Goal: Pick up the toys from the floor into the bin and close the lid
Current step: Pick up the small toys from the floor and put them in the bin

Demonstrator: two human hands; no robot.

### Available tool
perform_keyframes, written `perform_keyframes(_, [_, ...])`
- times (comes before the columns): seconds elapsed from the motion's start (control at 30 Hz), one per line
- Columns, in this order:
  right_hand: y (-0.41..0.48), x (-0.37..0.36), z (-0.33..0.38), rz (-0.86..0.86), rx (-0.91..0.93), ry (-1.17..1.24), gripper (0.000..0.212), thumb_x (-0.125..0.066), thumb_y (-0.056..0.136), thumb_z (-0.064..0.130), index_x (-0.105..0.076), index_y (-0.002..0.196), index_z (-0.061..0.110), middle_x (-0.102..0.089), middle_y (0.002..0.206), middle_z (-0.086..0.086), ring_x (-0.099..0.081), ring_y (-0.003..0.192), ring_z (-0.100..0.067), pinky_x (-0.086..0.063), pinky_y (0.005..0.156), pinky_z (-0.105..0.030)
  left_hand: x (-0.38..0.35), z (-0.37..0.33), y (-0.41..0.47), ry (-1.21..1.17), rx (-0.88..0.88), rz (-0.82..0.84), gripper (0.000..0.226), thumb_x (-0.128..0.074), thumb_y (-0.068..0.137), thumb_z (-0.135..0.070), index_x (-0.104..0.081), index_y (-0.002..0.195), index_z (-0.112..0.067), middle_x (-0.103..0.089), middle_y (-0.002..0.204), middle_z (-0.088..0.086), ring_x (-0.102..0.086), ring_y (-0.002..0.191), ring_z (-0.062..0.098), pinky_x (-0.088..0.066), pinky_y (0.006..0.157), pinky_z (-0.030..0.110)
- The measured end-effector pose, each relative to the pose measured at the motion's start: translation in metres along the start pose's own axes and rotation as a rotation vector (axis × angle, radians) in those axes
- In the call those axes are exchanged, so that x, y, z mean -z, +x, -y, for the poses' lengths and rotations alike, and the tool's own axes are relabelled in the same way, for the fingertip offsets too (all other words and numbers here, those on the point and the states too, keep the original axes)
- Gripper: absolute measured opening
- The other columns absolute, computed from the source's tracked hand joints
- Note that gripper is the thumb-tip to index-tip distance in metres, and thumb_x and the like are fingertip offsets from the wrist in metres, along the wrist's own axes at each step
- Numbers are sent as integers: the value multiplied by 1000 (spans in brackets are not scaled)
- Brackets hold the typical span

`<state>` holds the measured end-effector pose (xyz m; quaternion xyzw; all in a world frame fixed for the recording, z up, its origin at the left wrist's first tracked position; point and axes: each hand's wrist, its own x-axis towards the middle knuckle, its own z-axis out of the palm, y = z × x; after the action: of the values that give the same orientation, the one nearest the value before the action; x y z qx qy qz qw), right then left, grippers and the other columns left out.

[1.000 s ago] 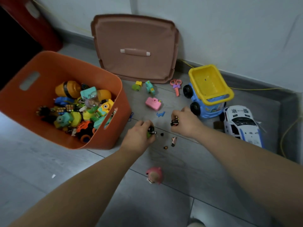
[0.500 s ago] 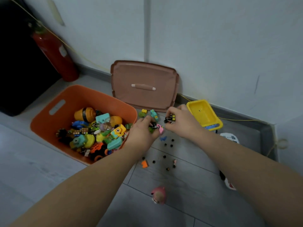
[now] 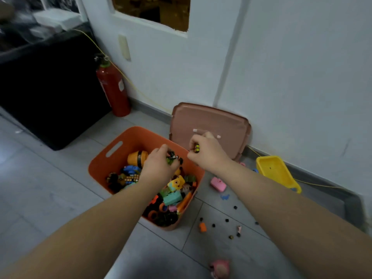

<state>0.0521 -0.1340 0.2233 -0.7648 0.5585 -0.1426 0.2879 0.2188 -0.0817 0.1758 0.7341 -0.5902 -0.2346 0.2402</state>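
Note:
The orange bin point(image 3: 112, 158) stands on the grey floor, filled with several colourful toys. My left hand point(image 3: 159, 168) hovers over the bin's far side, closed around small black and green toy pieces point(image 3: 172, 158). My right hand point(image 3: 207, 154) is just above the bin's far right rim, gripping a small black and yellow toy point(image 3: 196, 148). The brown lid point(image 3: 231, 121) leans against the wall behind the bin. On the floor to the right lie a pink toy camera point(image 3: 218, 184), an orange piece point(image 3: 202, 227), several small black pieces point(image 3: 227, 220) and a pink figure point(image 3: 220, 268).
A yellow and blue dump truck point(image 3: 277, 172) sits by the wall at right, partly behind my right arm. A red fire extinguisher point(image 3: 112, 87) stands at the wall left of the bin, next to a black cabinet point(image 3: 50, 87). A yellow cable point(image 3: 141, 93) runs along the skirting.
Both hands rose from the floor and moved left to the bin, each carrying its small toys. The view tilted up, showing more wall.

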Motion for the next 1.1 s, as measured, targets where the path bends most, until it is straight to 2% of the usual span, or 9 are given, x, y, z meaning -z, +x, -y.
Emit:
perform_keyframes(0.07, [10, -11, 16, 24, 9, -16, 9, -66, 83, 20, -59, 84, 27, -47, 113, -7, -49, 123, -34, -50, 92, -41, 13, 16, 6, 30, 49, -14, 28, -61, 91, -41, -52, 114, -27, -51, 103, -3, -54, 91, 21, -47, 76, 36])
perform_keyframes(0.2, [29, -43, 39, 26, 38, -10, 16, -61, 91, 23, -63, 106, 26, -46, 110, -3, -57, 90, -26, -51, 88, -41, 38, 53, 15, 57, 156, -27, 35, -63, 93, -31, -52, 126, -27, -46, 121, 2, -50, 86, 18, -46, 69, 32])
perform_keyframes(0.3, [38, -64, 53, 83, 79, -30, 30, -60, 96, 29, -60, 126, 29, -50, 118, -3, -57, 103, -25, -49, 90, -37, 52, 79, 20, 16, 217, -23, 43, -61, 88, -11, -55, 127, -27, -42, 127, 2, -55, 82, 16, -52, 63, 32])
perform_keyframes(0.4, [43, -77, 65, 143, 154, -48, 39, -57, 98, 29, -55, 137, 28, -55, 133, -3, -53, 121, -22, -43, 102, -35, 59, 100, 21, -15, 269, -26, 52, -61, 83, -8, -56, 131, -28, -43, 137, 4, -52, 108, 22, -46, 81, 28])
perform_keyframes(0.5, [45, -82, 68, 170, 185, -84, 43, -56, 98, 27, -54, 141, 26, -55, 141, -2, -50, 129, -20, -40, 107, -32, 59, 109, 19, 22, 288, -12, 51, -62, 81, -21, -56, 131, -32, -46, 138, 3, -51, 119, 28, -49, 98, 43])
perform_keyframes(0.63, [38, -75, 58, 179, 171, -114, 46, -57, 98, 29, -51, 143, 22, -50, 147, -2, -43, 137, -18, -33, 112, -30, 53, 104, 15, 44, 228, 36, 51, -61, 83, -28, -54, 134, -30, -47, 138, 4, -51, 119, 28, -52, 93, 47])
perform_keyframes(0.83, [19, -49, 13, 118, 78, -149, 50, -56, 94, 36, -50, 143, 26, -45, 148, -6, -41, 137, -28, -36, 114, -43, 25, 61, 13, 22, 96, 59, 49, -59, 93, -28, -49, 141, -25, -42, 143, 2, -44, 129, 24, -47, 100, 38])
perform_keyframes(1.0, [-5, -25, -40, 64, -30, -223, 58, -49, 87, 46, -52, 140, 24, -53, 140, -7, -45, 133, -29, -36, 113, -42, -6, 18, 6, 47, -77, 135, 46, -56, 93, -27, -51, 139, -24, -43, 141, 2, -48, 123, 23, -48, 98, 39])
perform_keyframes(1.1, [-23, -11, -76, 58, -73, -254, 56, -51, 86, 43, -53, 138, 22, -56, 136, -8, -46, 130, -31, -36, 109, -40, -25, -10, 0, 65, -134, 187, 45, -55, 92, -26, -51, 137, -24, -43, 140, 3, -48, 122, 25, -49, 96, 42])
